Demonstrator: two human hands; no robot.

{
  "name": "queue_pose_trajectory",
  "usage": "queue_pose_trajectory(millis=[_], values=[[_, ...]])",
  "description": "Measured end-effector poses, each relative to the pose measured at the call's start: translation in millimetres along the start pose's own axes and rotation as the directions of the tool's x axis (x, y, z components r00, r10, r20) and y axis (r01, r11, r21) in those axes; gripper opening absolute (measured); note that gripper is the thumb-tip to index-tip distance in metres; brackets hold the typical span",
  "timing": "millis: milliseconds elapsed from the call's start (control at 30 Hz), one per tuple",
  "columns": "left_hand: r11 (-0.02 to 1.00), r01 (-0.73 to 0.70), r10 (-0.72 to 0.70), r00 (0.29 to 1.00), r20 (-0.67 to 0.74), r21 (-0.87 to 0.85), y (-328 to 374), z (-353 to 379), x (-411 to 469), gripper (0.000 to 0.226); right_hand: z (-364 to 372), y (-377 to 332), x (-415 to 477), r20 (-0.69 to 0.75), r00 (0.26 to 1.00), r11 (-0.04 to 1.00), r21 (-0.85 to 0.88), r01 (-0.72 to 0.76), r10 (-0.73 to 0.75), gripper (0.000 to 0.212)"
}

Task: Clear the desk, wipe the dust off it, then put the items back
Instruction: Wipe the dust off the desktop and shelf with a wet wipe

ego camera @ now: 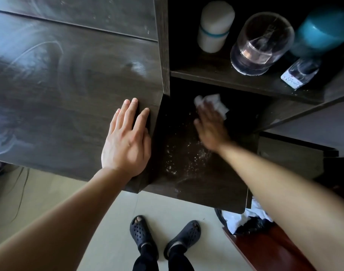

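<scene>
The flat right hand (211,127) is pressing a crumpled white tissue (216,101) on the dusty desk (186,184); the left hand (126,142) is lying open.

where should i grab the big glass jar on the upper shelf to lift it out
Probably grip the glass jar round its curved side wall, low near the thick base, coming from the open front of the upper shelf. The white cylinder and small bottle stand close on either side, so a sideways reach looks cramped.

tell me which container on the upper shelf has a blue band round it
The white cylinder at the shelf's left end; the large glass jar and the small labelled bottle are clear and unbanded.
</scene>
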State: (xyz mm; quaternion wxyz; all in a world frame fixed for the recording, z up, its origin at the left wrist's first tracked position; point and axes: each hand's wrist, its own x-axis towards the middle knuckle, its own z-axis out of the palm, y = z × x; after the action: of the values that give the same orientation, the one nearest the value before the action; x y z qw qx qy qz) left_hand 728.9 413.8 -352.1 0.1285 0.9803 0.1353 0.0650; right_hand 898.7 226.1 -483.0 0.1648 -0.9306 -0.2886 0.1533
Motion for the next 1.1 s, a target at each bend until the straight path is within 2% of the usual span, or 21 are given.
queue_pose_trajectory(millis=[100,167,233,300,333,367,433,500,600,667,733,767,800,900,1000,1033,1100], values=[[1.000,0.002,-0.002,1.000,0.007,-0.005,0.5,-1.5,0.0,0.053,3.9,-16.5,-63.0,0.162,0.948,0.961,0.063,0.268,-0.275,0.061],[1.000,0.003,-0.003,1.000,0.013,-0.004,0.6,-1.9,0.2,0.053,-6.0,0.6,-60.4,0.185,0.931,0.949,0.063,0.308,-0.315,0.057],[1.000,0.001,-0.001,1.000,0.009,-0.002,0.5,-1.5,0.4,0.053,-12.9,15.7,-24.4,0.111,0.974,0.980,0.021,0.197,-0.198,0.056],[1.000,0.004,-0.004,1.000,0.012,0.002,0.7,-0.8,0.2,0.053,-14.2,15.6,17.2,0.046,0.999,0.999,0.016,-0.031,0.030,0.055],[1.000,0.005,-0.005,1.000,0.013,0.003,0.5,-0.5,0.5,0.053,-10.8,4.5,28.5,0.026,0.996,0.996,0.026,-0.085,0.084,0.054],[1.000,0.006,-0.006,1.000,0.014,0.004,0.5,-0.5,0.5,0.053,-3.2,-10.4,29.9,0.012,0.998,0.997,0.036,-0.065,0.065,0.053],[1.000,0.005,-0.005,1.000,0.009,-0.001,0.4,-0.6,0.7,0.053,13.9,-39.0,2.9,0.023,0.992,0.990,0.076,0.119,-0.121,0.052],[1.000,0.005,-0.005,1.000,0.001,-0.009,-0.1,-0.7,0.8,0.053,23.2,-50.6,-46.2,0.089,0.946,0.949,0.087,0.304,-0.311,0.051],[1.000,0.003,-0.003,1.000,0.003,-0.016,-0.1,-0.5,-0.1,0.052,11.4,-23.9,-71.4,0.175,0.888,0.905,0.095,0.414,-0.425,0.051],[1.000,-0.001,0.001,1.000,0.001,-0.014,-0.4,0.1,0.1,0.052,-1.8,0.2,-41.6,0.146,0.929,0.940,0.054,0.337,-0.341,0.047],[1.000,0.003,-0.003,1.000,0.003,-0.009,-1.0,0.8,-0.1,0.052,-12.0,18.2,-9.5,0.069,0.991,0.992,0.057,0.110,-0.113,0.047],[1.000,0.003,-0.003,1.000,0.002,-0.008,-1.5,1.0,0.3,0.052,-12.2,18.7,-4.8,0.050,0.998,0.998,0.061,0.030,-0.033,0.047],[1.000,0.001,-0.001,1.000,0.001,-0.010,-1.5,1.0,0.5,0.052,-7.2,14.4,-11.5,0.043,0.999,0.999,0.049,0.012,-0.014,0.049],[1.000,0.002,-0.002,1.000,0.007,-0.015,-0.7,-0.1,0.5,0.053,19.0,-5.0,-94.2,0.105,0.978,0.983,0.010,0.181,-0.181,0.054],[1.000,0.004,-0.004,1.000,0.008,-0.017,0.2,-1.3,0.0,0.053,12.9,12.5,-156.5,0.213,0.914,0.936,0.000,0.352,-0.344,0.053],[1.000,0.003,-0.003,1.000,0.007,-0.020,0.6,-1.4,-0.1,0.053,4.4,25.8,-152.4,0.223,0.917,0.939,-0.019,0.345,-0.332,0.053],[1.000,0.000,0.000,1.000,0.000,-0.021,0.4,-1.0,0.1,0.053,-7.1,47.4,-125.2,0.159,0.971,0.980,-0.062,0.188,-0.176,0.057]])
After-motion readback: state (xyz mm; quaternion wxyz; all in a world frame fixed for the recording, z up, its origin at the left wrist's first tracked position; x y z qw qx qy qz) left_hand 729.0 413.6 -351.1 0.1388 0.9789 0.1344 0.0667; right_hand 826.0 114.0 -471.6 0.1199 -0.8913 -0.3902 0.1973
